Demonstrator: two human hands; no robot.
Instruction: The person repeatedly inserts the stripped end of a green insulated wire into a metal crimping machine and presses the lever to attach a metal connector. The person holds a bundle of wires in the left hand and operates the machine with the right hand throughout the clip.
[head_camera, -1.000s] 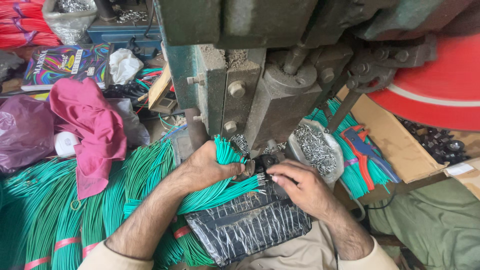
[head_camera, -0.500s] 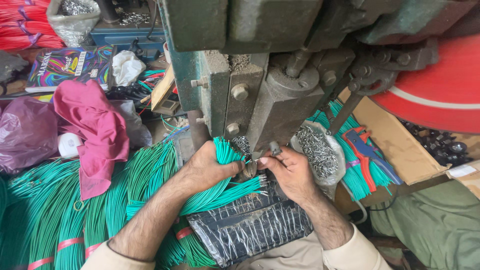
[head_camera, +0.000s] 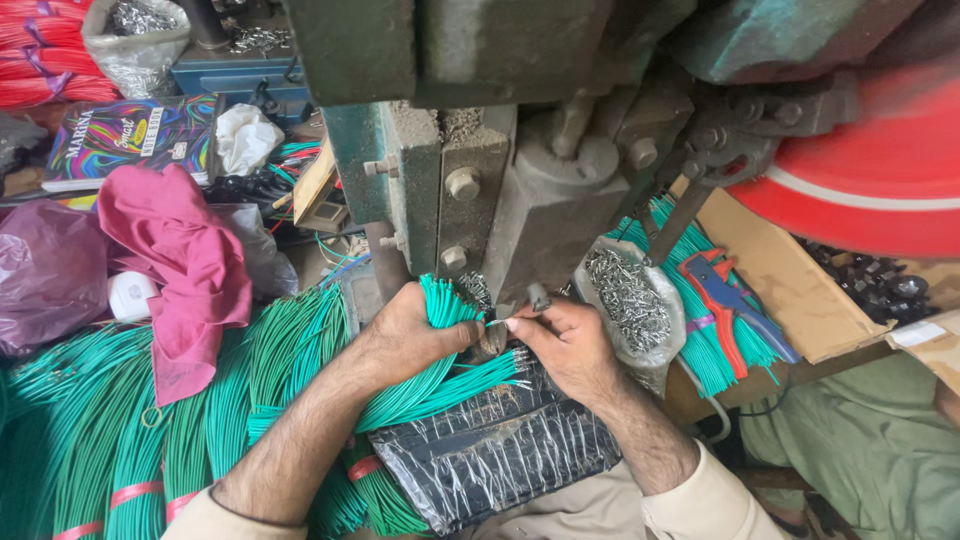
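Left hand (head_camera: 415, 330): closed around a bunch of green wires (head_camera: 440, 300), ends up, so single wires are easy to pull out.
Right hand (head_camera: 565, 340): fingers pinch one wire (head_camera: 497, 322) by its tip, just under the press (head_camera: 500, 190).
Wire: lies nearly flat, left to right, between both hands.
Bag of metal bits (head_camera: 630, 295): close by the right hand, easy to reach.
Pile of wires (head_camera: 120, 440): lies at the left.

A bundle of green insulated wires (head_camera: 445, 345) lies fanned across a black plastic-wrapped pad, gripped around its upper part, the cut ends pointing up toward the press. One single green wire (head_camera: 497, 322) runs level, pinched at its bare tip.
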